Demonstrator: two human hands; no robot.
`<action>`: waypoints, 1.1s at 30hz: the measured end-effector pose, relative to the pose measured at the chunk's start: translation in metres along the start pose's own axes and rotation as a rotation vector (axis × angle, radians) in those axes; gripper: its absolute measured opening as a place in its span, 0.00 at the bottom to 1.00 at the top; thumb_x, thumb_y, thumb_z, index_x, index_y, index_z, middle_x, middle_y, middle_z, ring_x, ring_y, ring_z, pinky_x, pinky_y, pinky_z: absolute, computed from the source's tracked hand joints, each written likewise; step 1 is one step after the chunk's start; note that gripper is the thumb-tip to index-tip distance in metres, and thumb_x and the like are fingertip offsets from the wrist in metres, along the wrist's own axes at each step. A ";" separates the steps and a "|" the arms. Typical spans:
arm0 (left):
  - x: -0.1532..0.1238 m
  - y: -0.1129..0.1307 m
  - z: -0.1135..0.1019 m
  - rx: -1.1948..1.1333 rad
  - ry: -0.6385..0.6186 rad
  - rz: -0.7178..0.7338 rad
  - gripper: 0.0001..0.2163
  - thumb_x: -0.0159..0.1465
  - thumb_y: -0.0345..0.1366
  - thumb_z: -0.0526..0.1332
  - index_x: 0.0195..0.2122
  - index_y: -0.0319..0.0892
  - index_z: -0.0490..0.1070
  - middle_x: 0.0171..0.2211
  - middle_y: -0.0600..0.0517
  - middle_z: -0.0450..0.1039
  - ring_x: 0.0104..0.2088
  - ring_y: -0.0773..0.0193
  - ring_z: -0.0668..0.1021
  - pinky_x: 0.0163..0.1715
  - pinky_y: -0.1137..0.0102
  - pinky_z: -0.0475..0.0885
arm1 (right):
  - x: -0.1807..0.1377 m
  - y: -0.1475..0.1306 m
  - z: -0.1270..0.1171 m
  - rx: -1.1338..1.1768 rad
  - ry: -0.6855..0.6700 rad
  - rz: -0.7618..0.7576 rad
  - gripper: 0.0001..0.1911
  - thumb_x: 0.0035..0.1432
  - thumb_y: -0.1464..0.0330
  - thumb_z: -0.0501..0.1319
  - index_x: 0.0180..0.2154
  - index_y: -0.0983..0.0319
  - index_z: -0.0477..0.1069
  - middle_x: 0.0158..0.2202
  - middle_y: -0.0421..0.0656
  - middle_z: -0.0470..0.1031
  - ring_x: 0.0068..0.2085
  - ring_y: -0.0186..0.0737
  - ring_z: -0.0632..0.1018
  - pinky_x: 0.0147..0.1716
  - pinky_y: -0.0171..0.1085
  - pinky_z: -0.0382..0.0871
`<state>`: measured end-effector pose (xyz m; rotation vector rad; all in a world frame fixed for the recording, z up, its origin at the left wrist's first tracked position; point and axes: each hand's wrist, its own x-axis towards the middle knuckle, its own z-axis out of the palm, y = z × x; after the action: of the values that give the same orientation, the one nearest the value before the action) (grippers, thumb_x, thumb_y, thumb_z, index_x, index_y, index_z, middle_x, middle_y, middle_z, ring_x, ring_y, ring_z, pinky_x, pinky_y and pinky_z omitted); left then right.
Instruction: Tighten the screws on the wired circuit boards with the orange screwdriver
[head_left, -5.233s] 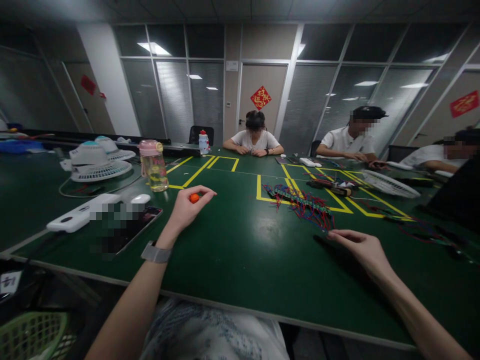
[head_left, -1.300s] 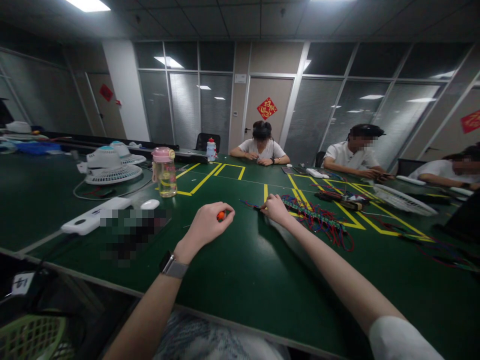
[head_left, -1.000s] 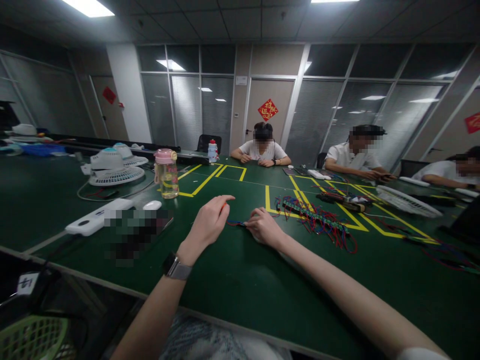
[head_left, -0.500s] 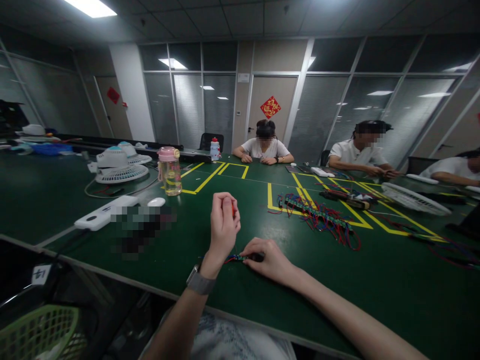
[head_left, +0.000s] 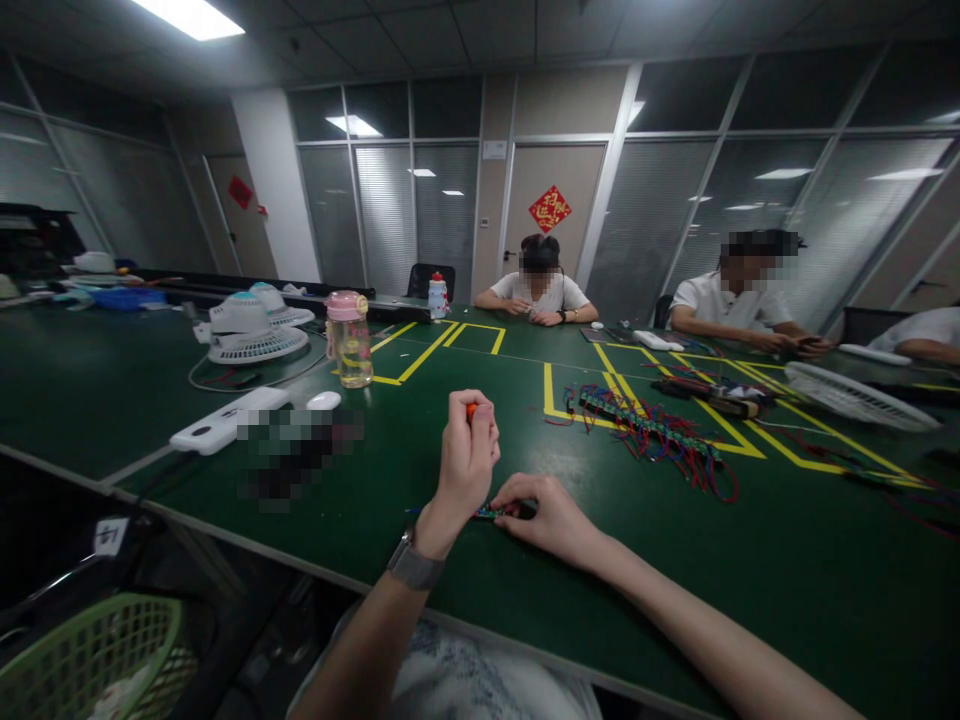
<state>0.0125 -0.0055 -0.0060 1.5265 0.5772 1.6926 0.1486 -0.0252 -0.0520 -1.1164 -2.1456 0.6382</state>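
Observation:
My left hand (head_left: 466, 455), with a watch on its wrist, is closed round an upright screwdriver (head_left: 471, 411). Only its orange handle end shows between the fingers; the shaft is hidden behind the hand. My right hand (head_left: 553, 518) rests on the table and pinches the near end of a small green circuit board (head_left: 486, 512) with thin wires. The board lies flat on the table below my left fist, partly covered by both hands.
To the right lies a row of green circuit boards (head_left: 645, 420) with red and blue wires. On the left are a pink-lidded bottle (head_left: 351, 345), a white power strip (head_left: 225, 420) and fan parts (head_left: 255, 330). Co-workers (head_left: 536, 285) sit across the green table (head_left: 420, 450).
My view has turned slightly left, so everything appears farther right. My left fist has turned a little on the screwdriver, showing its orange end differently. My right hand keeps its pinch on the circuit board.

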 end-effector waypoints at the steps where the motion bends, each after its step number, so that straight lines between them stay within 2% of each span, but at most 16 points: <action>1: 0.000 0.000 0.000 0.000 -0.002 0.004 0.09 0.69 0.45 0.49 0.38 0.45 0.56 0.23 0.60 0.55 0.17 0.76 0.58 0.13 0.82 0.56 | 0.000 0.000 0.000 0.007 0.001 0.001 0.10 0.46 0.79 0.64 0.33 0.66 0.79 0.31 0.45 0.78 0.29 0.35 0.75 0.30 0.33 0.70; 33: -0.001 0.001 0.001 -0.024 -0.062 0.045 0.08 0.69 0.43 0.49 0.38 0.44 0.57 0.24 0.60 0.55 0.18 0.76 0.58 0.13 0.82 0.56 | 0.001 0.003 0.002 0.028 0.011 0.011 0.10 0.47 0.78 0.64 0.33 0.66 0.79 0.32 0.45 0.78 0.29 0.35 0.76 0.31 0.33 0.71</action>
<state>0.0135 -0.0069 -0.0056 1.5795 0.4927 1.6740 0.1487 -0.0233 -0.0551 -1.1149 -2.1158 0.6640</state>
